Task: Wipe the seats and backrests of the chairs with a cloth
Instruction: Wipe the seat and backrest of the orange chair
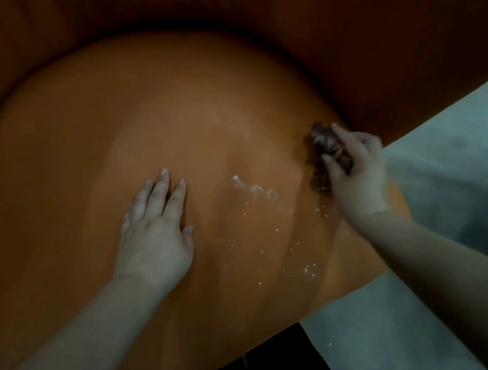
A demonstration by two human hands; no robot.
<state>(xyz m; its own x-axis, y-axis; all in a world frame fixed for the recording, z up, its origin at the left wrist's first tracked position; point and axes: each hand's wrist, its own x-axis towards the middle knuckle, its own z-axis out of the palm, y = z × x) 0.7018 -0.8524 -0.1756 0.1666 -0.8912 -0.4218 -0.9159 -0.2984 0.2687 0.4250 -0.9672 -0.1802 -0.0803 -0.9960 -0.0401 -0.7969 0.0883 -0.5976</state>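
Fingers (342, 137) curled around cloth (323, 149)

Left hand (155, 237) lies flat mid-seat on the rounded orange chair seat (105, 134); right hand (356, 176) with the bunched brown cloth (324, 146) sits at its right edge, white foam specks (254, 188) between them.

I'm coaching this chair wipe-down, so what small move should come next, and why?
Probably sweep the brown cloth in the right hand leftward over the white foam streak and the droplets nearer the front. The cloth sits at the orange seat's right edge, the foam is unwiped beside it, and the left hand lies flat on the seat.
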